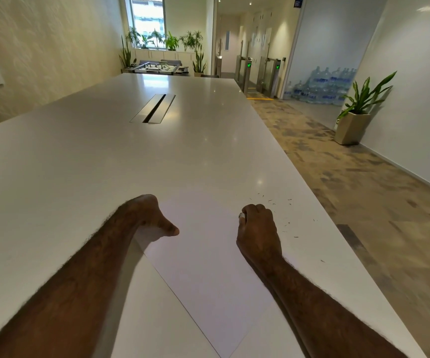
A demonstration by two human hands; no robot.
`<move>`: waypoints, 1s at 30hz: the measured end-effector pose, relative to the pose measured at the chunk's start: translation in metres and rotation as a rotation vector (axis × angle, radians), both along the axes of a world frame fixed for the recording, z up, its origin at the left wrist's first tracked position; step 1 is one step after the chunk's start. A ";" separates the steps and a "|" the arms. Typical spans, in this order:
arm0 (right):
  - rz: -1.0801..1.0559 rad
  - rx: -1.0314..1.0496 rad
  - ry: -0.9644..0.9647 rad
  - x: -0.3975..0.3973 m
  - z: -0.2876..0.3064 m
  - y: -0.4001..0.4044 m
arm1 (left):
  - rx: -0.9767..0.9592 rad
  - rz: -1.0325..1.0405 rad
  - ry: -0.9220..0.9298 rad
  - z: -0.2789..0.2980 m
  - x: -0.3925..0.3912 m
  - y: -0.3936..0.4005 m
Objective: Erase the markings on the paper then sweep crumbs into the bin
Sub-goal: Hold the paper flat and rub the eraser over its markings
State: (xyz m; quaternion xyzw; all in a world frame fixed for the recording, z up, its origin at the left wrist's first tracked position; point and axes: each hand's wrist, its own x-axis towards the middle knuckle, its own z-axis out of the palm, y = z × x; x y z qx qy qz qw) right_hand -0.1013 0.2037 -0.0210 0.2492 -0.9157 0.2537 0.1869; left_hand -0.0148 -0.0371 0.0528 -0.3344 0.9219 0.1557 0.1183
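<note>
A white sheet of paper [203, 257] lies on the white table [105, 156], turned at an angle in front of me. No markings show on its visible surface. My left hand [149, 215] rests on the sheet's left edge, thumb stretched out onto the paper and fingers hidden behind the hand. My right hand [258, 226] grips a small white eraser [241, 215] near the sheet's far right corner. Dark eraser crumbs [286, 215] are scattered on the table just right of that hand. No bin is in view.
The table's right edge [338, 228] runs close beside the crumbs, with carpeted floor beyond. A metal cable slot [153, 108] sits in the table's middle. A potted plant [356, 120] stands by the right wall, and water bottles are stacked further back.
</note>
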 end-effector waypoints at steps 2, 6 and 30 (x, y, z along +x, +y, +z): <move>0.000 0.005 -0.009 0.000 0.000 0.000 | -0.007 -0.013 -0.005 0.000 -0.002 0.001; -0.001 0.009 -0.009 0.001 0.001 0.000 | 0.026 -0.047 -0.010 0.003 -0.004 0.000; 0.051 -0.085 0.060 0.020 0.015 0.003 | -0.212 -0.425 -0.063 -0.012 0.027 0.022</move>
